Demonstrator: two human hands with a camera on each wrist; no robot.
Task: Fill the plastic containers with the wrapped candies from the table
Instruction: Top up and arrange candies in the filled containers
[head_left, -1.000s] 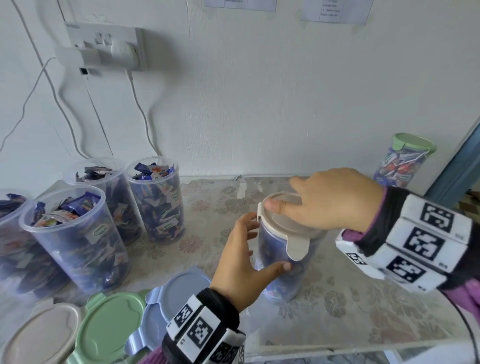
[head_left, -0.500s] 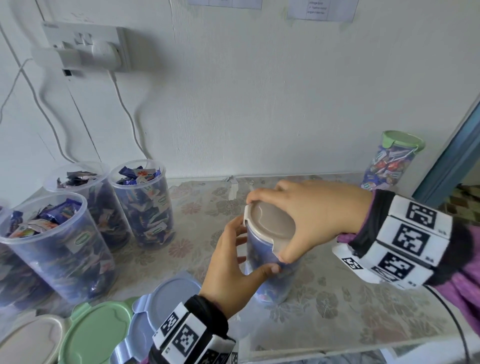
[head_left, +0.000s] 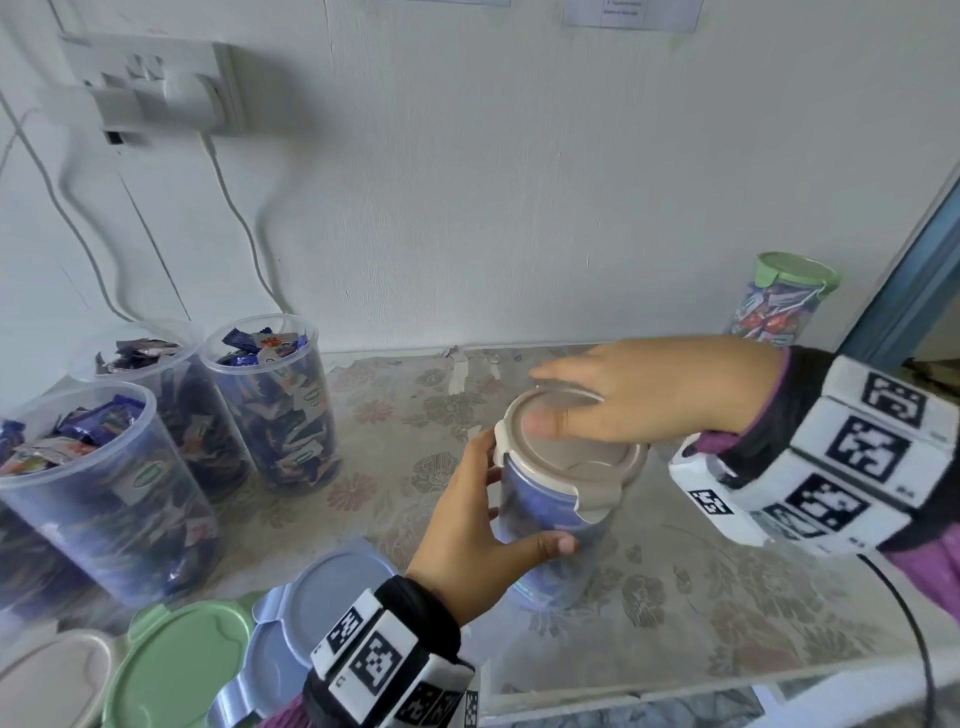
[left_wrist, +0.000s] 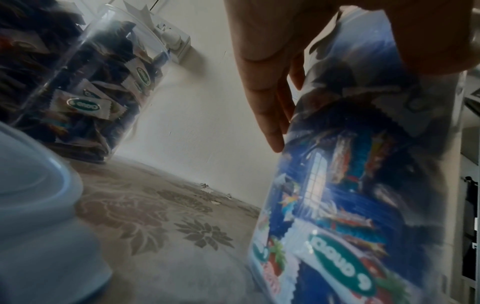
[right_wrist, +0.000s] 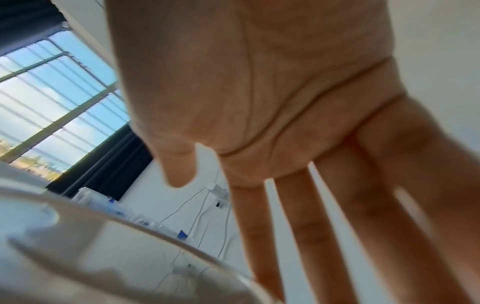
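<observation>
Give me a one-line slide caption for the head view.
Left hand grips a candy-filled container while the flat right hand presses its beige lid down.

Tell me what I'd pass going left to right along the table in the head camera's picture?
Open candy-filled containers → loose green lid → loose blue lid → left hand gripping the beige-lidded container → right hand flat over its lid → green-lidded container at the wall.
</observation>
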